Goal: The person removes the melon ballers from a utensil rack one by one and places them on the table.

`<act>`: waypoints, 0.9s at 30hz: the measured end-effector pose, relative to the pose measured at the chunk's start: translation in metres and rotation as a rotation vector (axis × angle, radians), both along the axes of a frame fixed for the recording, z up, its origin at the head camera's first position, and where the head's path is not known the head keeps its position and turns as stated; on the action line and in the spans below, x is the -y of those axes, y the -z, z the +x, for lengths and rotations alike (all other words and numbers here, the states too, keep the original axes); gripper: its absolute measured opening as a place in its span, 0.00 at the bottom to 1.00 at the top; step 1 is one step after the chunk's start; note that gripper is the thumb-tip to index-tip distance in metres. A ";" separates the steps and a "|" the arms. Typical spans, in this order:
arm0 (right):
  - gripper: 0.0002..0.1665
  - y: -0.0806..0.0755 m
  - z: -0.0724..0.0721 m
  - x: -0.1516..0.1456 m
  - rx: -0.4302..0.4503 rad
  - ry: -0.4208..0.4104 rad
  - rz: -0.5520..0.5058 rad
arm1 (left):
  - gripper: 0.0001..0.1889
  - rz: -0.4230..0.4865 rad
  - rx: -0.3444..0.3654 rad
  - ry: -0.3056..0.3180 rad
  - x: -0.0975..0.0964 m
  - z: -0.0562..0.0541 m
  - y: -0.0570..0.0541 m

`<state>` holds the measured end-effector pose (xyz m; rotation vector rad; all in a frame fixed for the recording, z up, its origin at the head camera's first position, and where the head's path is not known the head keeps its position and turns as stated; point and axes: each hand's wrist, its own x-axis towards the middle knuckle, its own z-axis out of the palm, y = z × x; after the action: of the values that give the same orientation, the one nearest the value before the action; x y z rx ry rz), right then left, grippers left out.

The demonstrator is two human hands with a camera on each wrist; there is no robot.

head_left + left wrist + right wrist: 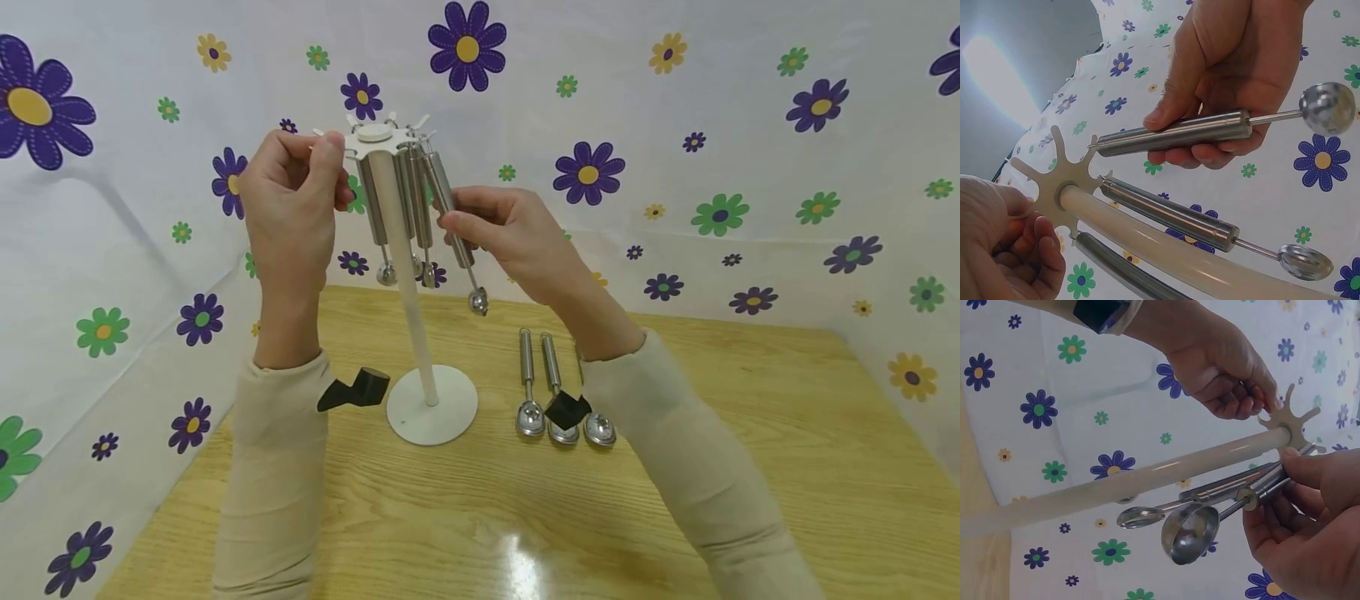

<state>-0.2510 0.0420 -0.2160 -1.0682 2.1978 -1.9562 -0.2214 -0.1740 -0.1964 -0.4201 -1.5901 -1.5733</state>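
A white utensil stand (pixel 414 317) rises from a round base, with a spoked hook disc (pixel 1054 184) on top. My left hand (pixel 296 196) pinches one hook of that disc between thumb and fingers. The right hand (pixel 517 233) grips the steel handle of a melon baller (pixel 448 196), thumb on one side and fingers behind. Its round bowl (pixel 1327 109) hangs downward, and the ring at its handle end meets a hook tip; whether it is fully seated I cannot tell. Several similar steel scoops (pixel 1169 212) hang beside it around the pole.
Right of the stand's base (pixel 432 425), three steel scoops (pixel 530 419) lie side by side on the wooden table (pixel 420 517), partly hidden by the right wrist's black camera mount (pixel 567 410). A flower-patterned sheet (pixel 510 117) hangs behind and at both sides.
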 end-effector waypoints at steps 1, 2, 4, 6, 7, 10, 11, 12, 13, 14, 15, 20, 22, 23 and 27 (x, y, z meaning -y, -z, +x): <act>0.18 -0.002 0.000 -0.003 0.000 0.005 0.015 | 0.06 0.001 0.001 0.002 0.000 0.000 0.000; 0.17 -0.005 -0.001 -0.006 -0.003 0.010 0.031 | 0.06 0.002 0.001 0.004 0.000 0.000 0.000; 0.16 -0.009 -0.001 -0.010 -0.005 0.016 0.053 | 0.06 0.003 0.002 0.002 0.000 0.000 0.000; 0.16 -0.013 0.000 -0.012 -0.008 0.021 0.058 | 0.06 0.003 0.000 0.001 0.000 0.000 0.000; 0.16 -0.014 0.001 -0.013 -0.011 0.029 0.059 | 0.06 0.003 0.001 -0.001 0.000 0.000 0.000; 0.16 -0.015 0.003 -0.017 -0.013 0.057 0.051 | 0.05 0.001 0.002 -0.002 0.001 -0.001 0.000; 0.15 -0.014 0.003 -0.018 -0.011 0.067 0.050 | 0.05 0.000 0.001 -0.003 0.001 -0.001 0.000; 0.15 -0.013 0.003 -0.020 -0.002 0.078 0.046 | 0.05 -0.001 0.003 -0.004 0.001 -0.001 0.000; 0.15 -0.012 0.003 -0.021 0.004 0.092 0.047 | 0.05 -0.001 0.003 -0.004 0.001 -0.001 0.000; 0.15 -0.010 0.003 -0.024 0.008 0.101 0.048 | 0.05 -0.001 0.002 -0.002 0.001 -0.001 0.000; 0.15 -0.007 0.002 -0.026 0.013 0.111 0.049 | 0.05 -0.001 0.001 -0.001 0.001 -0.001 0.000; 0.14 0.011 -0.003 -0.040 0.068 0.143 0.041 | 0.06 -0.001 -0.001 0.002 0.000 -0.001 0.001; 0.13 0.021 -0.005 -0.046 0.101 0.156 0.038 | 0.06 -0.002 0.000 -0.001 0.000 -0.001 0.001; 0.13 0.026 -0.006 -0.049 0.113 0.164 0.040 | 0.06 -0.001 -0.001 -0.002 0.000 -0.001 0.001; 0.13 0.047 -0.007 -0.059 0.171 0.199 0.055 | 0.06 0.001 -0.005 -0.009 0.000 -0.001 0.001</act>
<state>-0.2583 0.1010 -0.2634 -0.6709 2.3254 -1.9624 -0.2223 -0.1742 -0.1974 -0.4159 -1.5852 -1.5647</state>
